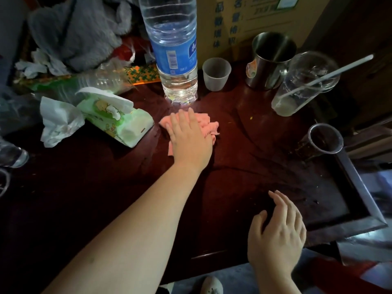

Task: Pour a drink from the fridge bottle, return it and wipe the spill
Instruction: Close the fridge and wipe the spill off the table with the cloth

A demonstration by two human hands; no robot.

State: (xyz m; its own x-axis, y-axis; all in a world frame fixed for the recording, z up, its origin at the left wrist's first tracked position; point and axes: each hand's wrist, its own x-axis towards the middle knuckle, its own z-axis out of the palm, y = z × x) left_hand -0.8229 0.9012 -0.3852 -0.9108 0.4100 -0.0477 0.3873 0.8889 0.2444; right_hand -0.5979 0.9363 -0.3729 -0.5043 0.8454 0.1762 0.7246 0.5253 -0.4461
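A pink cloth lies on the dark wooden table, just in front of a large clear water bottle with a blue label. My left hand presses flat on the cloth, fingers together and pointing toward the bottle. My right hand rests near the table's front right edge, fingers spread, holding nothing. A small translucent plastic cup stands right of the bottle. Wet streaks show on the wood right of the cloth.
A steel mug, a tilted clear cup with a straw and a dark cup stand at the right. A green tissue pack, crumpled tissues and grey fabric crowd the left. A cardboard box stands behind.
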